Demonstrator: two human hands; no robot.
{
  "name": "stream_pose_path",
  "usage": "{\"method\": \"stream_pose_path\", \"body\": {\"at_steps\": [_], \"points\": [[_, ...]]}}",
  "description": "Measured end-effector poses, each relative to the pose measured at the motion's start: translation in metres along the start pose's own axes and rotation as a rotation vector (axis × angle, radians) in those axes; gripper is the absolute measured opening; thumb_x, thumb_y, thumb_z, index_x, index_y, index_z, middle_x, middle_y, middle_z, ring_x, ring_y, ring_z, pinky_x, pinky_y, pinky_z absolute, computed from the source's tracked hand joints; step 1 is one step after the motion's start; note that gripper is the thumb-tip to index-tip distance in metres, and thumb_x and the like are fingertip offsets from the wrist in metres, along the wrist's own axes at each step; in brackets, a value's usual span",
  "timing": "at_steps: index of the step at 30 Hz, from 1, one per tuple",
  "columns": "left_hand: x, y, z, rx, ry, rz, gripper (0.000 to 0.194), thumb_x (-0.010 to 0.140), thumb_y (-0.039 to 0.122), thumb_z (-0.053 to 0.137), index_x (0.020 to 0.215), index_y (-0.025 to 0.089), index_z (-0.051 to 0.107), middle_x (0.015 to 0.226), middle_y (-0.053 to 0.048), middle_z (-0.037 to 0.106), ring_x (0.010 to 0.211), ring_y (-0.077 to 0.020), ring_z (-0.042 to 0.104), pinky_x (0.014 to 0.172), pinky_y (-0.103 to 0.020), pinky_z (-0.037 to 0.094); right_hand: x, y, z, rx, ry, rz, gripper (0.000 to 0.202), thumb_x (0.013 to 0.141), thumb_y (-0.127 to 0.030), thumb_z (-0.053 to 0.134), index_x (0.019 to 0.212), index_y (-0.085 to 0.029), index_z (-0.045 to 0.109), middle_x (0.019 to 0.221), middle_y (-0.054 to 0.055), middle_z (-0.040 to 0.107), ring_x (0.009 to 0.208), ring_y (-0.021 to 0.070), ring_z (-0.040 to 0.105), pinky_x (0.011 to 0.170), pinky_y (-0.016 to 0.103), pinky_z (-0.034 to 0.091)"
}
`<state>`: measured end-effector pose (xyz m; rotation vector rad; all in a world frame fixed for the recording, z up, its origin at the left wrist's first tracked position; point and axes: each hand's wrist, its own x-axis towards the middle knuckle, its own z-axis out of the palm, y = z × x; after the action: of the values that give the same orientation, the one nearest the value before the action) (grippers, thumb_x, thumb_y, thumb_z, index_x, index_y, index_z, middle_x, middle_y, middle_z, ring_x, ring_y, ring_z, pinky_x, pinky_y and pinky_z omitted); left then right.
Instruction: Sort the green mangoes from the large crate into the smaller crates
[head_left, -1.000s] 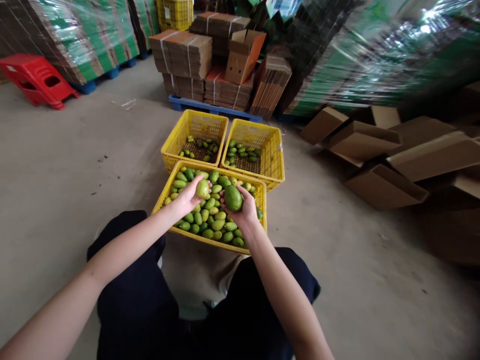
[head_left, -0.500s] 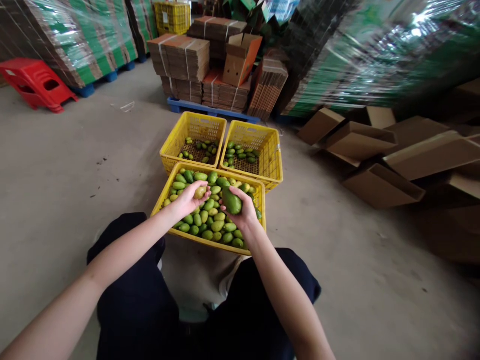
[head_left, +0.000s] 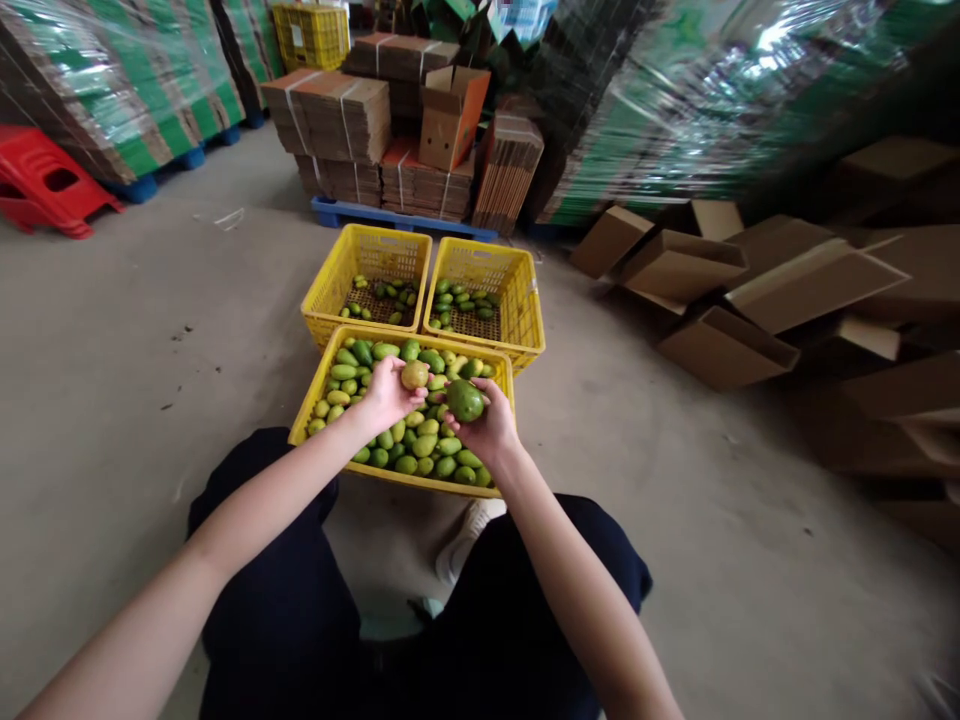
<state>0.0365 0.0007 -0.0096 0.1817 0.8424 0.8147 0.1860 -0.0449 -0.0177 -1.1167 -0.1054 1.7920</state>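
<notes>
My left hand (head_left: pixel 395 393) has its fingers closed round a small yellowish-brown mango (head_left: pixel 414 375), held with one end facing up. Just to its right, a larger dark green mango (head_left: pixel 465 400) rests in my right hand (head_left: pixel 486 425), fingers wrapped about its side. Both hands are above a yellow plastic crate (head_left: pixel 309 402), which is full of green and yellowish mangoes (head_left: pixel 425 445). The hands hide some of the fruit in the middle.
Behind stand two more yellow crates, the left one (head_left: pixel 319 290) and the right one (head_left: pixel 531 310), with a few fruits each. Flattened cartons (head_left: pixel 330 115) lie on a blue pallet (head_left: pixel 405 218). Open cardboard boxes (head_left: pixel 727 350) are heaped at right; a red stool (head_left: pixel 56 180) stands far left.
The view has shifted, so the surroundings sit further left. My hands have come closer together, and the green mango has turned so its end faces me more.
</notes>
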Motion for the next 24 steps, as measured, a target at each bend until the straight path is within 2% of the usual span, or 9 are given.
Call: {"method": "stream_pose_path", "body": {"at_steps": [3, 6, 11, 14, 17, 20, 24], "points": [[-0.007, -0.005, 0.007, -0.014, 0.004, -0.023, 0.030, 0.092, 0.021, 0.033, 0.088, 0.010, 0.060, 0.060, -0.008, 0.060, 0.041, -0.0109, 0.047, 0.035, -0.017, 0.034, -0.012, -0.002, -0.002, 0.017, 0.015, -0.012, 0.022, 0.086, -0.029, 0.044, 0.086, -0.017, 0.063, 0.063, 0.008, 0.068, 0.048, 0.0163, 0.058, 0.042, 0.024, 0.050], [-0.015, -0.011, 0.010, 0.023, 0.000, -0.071, 0.031, 0.097, 0.026, 0.037, 0.088, 0.009, 0.061, 0.060, -0.009, 0.062, 0.040, -0.0096, 0.047, 0.035, -0.016, 0.034, -0.019, -0.002, -0.003, 0.042, 0.046, -0.036, 0.020, 0.086, -0.029, 0.049, 0.089, -0.016, 0.064, 0.065, 0.009, 0.069, 0.052, 0.0173, 0.062, 0.046, 0.025, 0.054], [-0.035, -0.012, 0.013, 0.092, 0.021, -0.068, 0.041, 0.100, 0.039, 0.037, 0.088, 0.010, 0.063, 0.053, -0.004, 0.057, 0.036, -0.0093, 0.043, 0.033, -0.017, 0.032, -0.027, 0.003, 0.001, -0.030, 0.046, -0.034, 0.028, 0.091, -0.039, 0.050, 0.086, -0.016, 0.065, 0.059, 0.007, 0.067, 0.048, 0.0160, 0.059, 0.043, 0.024, 0.052], [-0.055, -0.008, 0.017, 0.063, 0.010, -0.022, 0.042, 0.100, 0.039, 0.034, 0.084, 0.011, 0.061, 0.052, -0.004, 0.054, 0.036, -0.0093, 0.042, 0.033, -0.016, 0.031, -0.034, 0.009, 0.006, -0.083, -0.014, -0.001, 0.037, 0.093, -0.048, 0.046, 0.081, -0.017, 0.063, 0.057, 0.007, 0.064, 0.046, 0.0162, 0.058, 0.041, 0.023, 0.050], [-0.081, -0.004, 0.016, 0.044, 0.032, 0.029, 0.042, 0.099, 0.037, 0.032, 0.082, 0.011, 0.060, 0.051, -0.004, 0.052, 0.037, -0.0098, 0.042, 0.034, -0.017, 0.031, -0.042, 0.016, 0.005, -0.123, -0.034, 0.040, 0.040, 0.092, -0.052, 0.045, 0.085, -0.017, 0.064, 0.054, 0.006, 0.060, 0.047, 0.0177, 0.057, 0.040, 0.024, 0.047], [-0.110, -0.002, 0.005, 0.121, -0.038, 0.054, 0.043, 0.099, 0.038, 0.032, 0.086, 0.011, 0.062, 0.053, -0.005, 0.053, 0.038, -0.0102, 0.043, 0.035, -0.018, 0.031, -0.048, 0.022, -0.001, -0.157, 0.000, 0.060, 0.041, 0.091, -0.050, 0.043, 0.091, -0.016, 0.065, 0.052, 0.004, 0.058, 0.047, 0.0182, 0.054, 0.039, 0.024, 0.044], [-0.145, -0.011, -0.028, 0.362, -0.149, 0.005, 0.040, 0.097, 0.034, 0.035, 0.097, 0.011, 0.068, 0.058, -0.007, 0.059, 0.039, -0.0115, 0.044, 0.036, -0.021, 0.031, -0.051, 0.030, -0.006, -0.160, -0.037, 0.124, 0.043, 0.093, -0.048, 0.038, 0.094, -0.015, 0.065, 0.051, 0.002, 0.053, 0.043, 0.0154, 0.046, 0.036, 0.020, 0.036]]}}
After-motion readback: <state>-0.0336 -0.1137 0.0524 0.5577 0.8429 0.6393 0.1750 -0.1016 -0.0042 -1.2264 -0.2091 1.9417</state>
